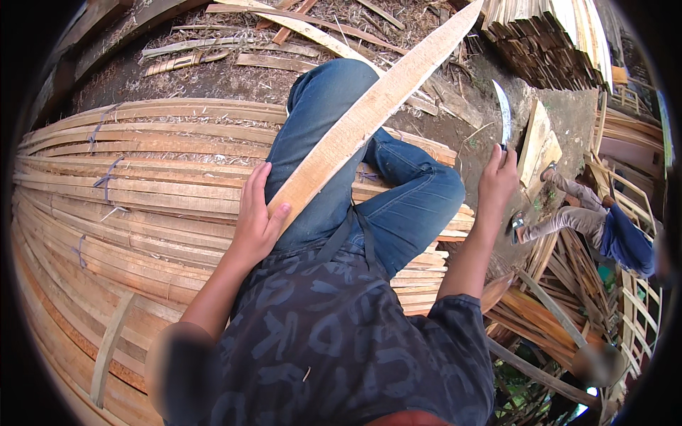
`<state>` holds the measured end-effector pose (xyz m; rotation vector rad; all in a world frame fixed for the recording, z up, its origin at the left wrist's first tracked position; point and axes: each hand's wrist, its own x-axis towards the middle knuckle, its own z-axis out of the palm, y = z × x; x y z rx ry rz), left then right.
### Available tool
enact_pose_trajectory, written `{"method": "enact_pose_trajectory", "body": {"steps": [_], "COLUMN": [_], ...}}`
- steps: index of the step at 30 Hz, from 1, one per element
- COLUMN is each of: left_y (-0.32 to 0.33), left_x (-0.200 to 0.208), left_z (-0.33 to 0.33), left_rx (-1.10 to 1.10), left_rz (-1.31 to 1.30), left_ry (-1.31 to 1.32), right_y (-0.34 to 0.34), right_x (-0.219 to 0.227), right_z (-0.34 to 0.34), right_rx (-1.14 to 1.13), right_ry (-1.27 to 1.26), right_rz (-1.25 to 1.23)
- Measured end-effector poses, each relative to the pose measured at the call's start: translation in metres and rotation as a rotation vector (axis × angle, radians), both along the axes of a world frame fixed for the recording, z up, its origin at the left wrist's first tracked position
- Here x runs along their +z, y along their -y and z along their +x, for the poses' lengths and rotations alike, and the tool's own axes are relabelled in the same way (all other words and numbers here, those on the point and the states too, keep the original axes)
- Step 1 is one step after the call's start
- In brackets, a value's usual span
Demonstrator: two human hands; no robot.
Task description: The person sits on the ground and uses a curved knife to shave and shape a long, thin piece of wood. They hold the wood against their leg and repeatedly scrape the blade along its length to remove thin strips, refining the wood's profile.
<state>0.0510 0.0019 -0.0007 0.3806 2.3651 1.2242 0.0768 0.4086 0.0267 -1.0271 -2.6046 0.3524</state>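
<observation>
A long pale wooden plank (369, 113) with a pointed far end slants across my lap, resting over my jeans. My left hand (257, 213) grips its near end, thumb on top and fingers along the left edge. Off to the right, my right hand (499, 174) is closed round the handle of a knife (504, 110), whose slightly curved bright blade points away from me. The knife is held apart from the plank, and most of its handle is hidden in my fist.
Bundles of long wooden slats (142, 170), tied with purple cord, lie beneath me and to the left. Shavings and offcuts (284, 50) litter the ground ahead. A stack of boards (543, 42) stands far right. Another person (604, 220) sits at the right among wood pieces.
</observation>
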Motion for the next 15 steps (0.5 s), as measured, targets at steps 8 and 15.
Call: {"method": "enact_pose_trajectory", "body": {"steps": [8,15], "left_y": [-0.004,0.001], "left_x": [0.0,-0.003], "left_z": [-0.001,-0.001], "left_rx": [-0.002,0.003], "left_rz": [0.002,0.023], "left_ry": [0.0,-0.022], "right_y": [0.1,0.105], "right_x": [-0.009,-0.014], "right_z": [0.019,-0.01], "right_rx": [0.404,0.829], "right_ry": [-0.086,0.056], "right_rz": [-0.508,0.03]}}
